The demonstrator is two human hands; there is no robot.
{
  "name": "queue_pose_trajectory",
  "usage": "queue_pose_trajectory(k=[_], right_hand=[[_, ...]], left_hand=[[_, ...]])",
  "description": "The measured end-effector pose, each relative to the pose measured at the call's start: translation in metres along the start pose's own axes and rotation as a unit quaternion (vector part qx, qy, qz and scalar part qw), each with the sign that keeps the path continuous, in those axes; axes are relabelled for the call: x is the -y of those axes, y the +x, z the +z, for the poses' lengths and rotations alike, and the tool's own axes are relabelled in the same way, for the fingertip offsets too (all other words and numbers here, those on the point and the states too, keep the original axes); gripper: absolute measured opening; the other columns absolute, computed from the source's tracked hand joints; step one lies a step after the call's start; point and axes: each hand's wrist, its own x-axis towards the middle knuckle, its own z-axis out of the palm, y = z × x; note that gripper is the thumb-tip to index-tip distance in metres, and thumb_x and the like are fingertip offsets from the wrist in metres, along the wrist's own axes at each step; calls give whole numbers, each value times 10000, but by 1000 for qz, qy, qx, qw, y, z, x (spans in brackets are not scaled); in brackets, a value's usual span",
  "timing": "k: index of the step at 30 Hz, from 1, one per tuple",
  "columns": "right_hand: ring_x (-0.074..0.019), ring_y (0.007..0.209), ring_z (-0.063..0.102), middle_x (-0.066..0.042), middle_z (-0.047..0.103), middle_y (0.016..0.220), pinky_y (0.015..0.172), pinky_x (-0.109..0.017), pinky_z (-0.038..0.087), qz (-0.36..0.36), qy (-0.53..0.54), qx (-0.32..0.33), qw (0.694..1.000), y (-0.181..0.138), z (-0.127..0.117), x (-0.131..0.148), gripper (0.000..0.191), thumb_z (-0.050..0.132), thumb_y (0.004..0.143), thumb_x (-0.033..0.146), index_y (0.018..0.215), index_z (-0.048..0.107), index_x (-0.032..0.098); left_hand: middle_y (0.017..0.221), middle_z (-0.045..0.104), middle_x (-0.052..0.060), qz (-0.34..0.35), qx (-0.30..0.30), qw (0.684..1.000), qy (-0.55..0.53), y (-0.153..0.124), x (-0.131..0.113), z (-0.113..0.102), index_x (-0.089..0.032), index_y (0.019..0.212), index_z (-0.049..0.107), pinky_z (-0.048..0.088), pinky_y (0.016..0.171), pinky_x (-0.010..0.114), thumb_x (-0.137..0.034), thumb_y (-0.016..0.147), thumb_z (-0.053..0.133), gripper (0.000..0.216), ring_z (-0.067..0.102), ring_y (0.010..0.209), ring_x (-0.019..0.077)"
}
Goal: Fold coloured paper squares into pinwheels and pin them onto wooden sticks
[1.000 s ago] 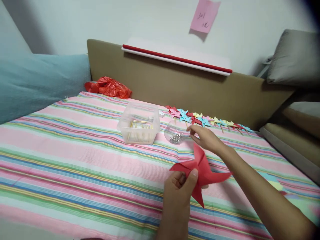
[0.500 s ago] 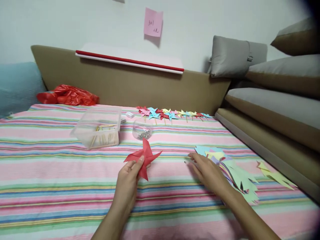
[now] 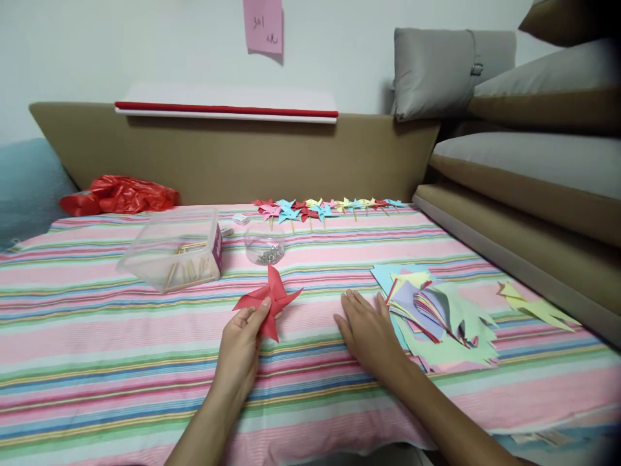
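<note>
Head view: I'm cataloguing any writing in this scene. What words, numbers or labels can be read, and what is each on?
"301": handwritten on the pink note on the wall.
Second line on that note: a scribble, too unclear to read.
Label on the clear box: too small to read.
Red pinwheel and paper stack: no writing shows.

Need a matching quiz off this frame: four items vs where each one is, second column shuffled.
1. red pinwheel
2. plastic box
3. paper stack
4. pink note

A. on the wall
B. beside the right hand
C. held in the left hand
D. left of the pin jar

Pairs: 1-C, 2-D, 3-B, 4-A
</note>
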Motion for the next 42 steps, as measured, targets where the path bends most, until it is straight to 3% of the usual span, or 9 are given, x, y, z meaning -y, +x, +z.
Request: queue_pose_trajectory(k=[3, 5, 9, 15, 19, 23, 30, 35, 42], right_hand=[[-341, 1198, 661, -190, 736, 1225, 1124, -570, 368, 1, 28, 23, 999, 8, -16, -2, 268, 504, 982, 164, 1112, 732, 115], [-319, 997, 735, -149, 796, 999, 984, -490, 491, 7, 46, 25, 999, 14, -24, -4, 258, 508, 958, 122, 968, 766, 141], [-244, 898, 749, -51, 806, 942, 797, -345, 544, 10, 123, 12, 992, 23, -32, 3, 250, 515, 979, 177, 1013, 759, 217], [-145, 711, 694, 7, 787, 873, 646, -246, 507, -1, 430, -66, 900, 27, -35, 39, 146, 635, 937, 332, 940, 736, 226], [-114, 599, 568, 15, 740, 802, 591, -251, 444, -25, 420, -107, 901, 27, -33, 51, 99, 642, 930, 268, 902, 720, 212], [-121, 654, 556, 4, 725, 851, 617, -256, 439, -84, 425, -96, 896, 23, -31, 54, 95, 649, 933, 245, 902, 737, 224], [-121, 567, 501, 17, 674, 700, 555, -267, 403, -85, 428, -71, 897, 18, -27, 61, 70, 683, 912, 241, 878, 742, 223], [-115, 606, 498, -11, 679, 836, 575, -269, 411, -110, 419, -83, 898, 19, -24, 59, 87, 668, 922, 204, 872, 738, 218], [-102, 610, 451, -4, 557, 845, 577, -270, 397, -112, 430, -80, 892, 22, -21, 58, 117, 643, 943, 185, 898, 749, 208]], left_hand=[[768, 760, 45, 12, -3, 1000, 1, 1, -1, -2, -113, 804, 766, 499, 664, 200, -360, 516, 976, 434, 651, 696, 126], [774, 753, 49, 26, 2, 1000, 16, 1, -1, -3, -115, 774, 751, 496, 686, 214, -372, 541, 965, 407, 647, 720, 136], [707, 684, 14, 67, 20, 992, 101, 0, 2, -3, -132, 752, 709, 440, 638, 218, -465, 659, 891, 391, 578, 676, 125], [572, 436, -50, 178, 25, 948, 262, -3, 4, -3, -180, 595, 523, 293, 538, 245, -509, 785, 771, 454, 386, 558, 101], [577, 447, -41, 194, 19, 933, 303, -3, 5, -2, -172, 624, 578, 284, 530, 254, -496, 823, 733, 411, 374, 553, 110], [601, 496, -27, 187, 43, 934, 302, -4, 8, -1, -161, 689, 637, 297, 531, 247, -462, 854, 712, 352, 395, 570, 116], [563, 364, -59, 140, 66, 960, 232, -10, 8, 6, -185, 585, 479, 256, 497, 235, -520, 781, 774, 486, 325, 537, 95], [578, 268, -73, 128, 93, 962, 223, -15, 7, 10, -214, 588, 321, 248, 469, 214, -538, 800, 749, 577, 265, 533, 84], [609, 284, -68, 120, 107, 964, 210, -19, 7, 10, -211, 639, 335, 260, 477, 198, -485, 857, 716, 517, 272, 555, 81]])
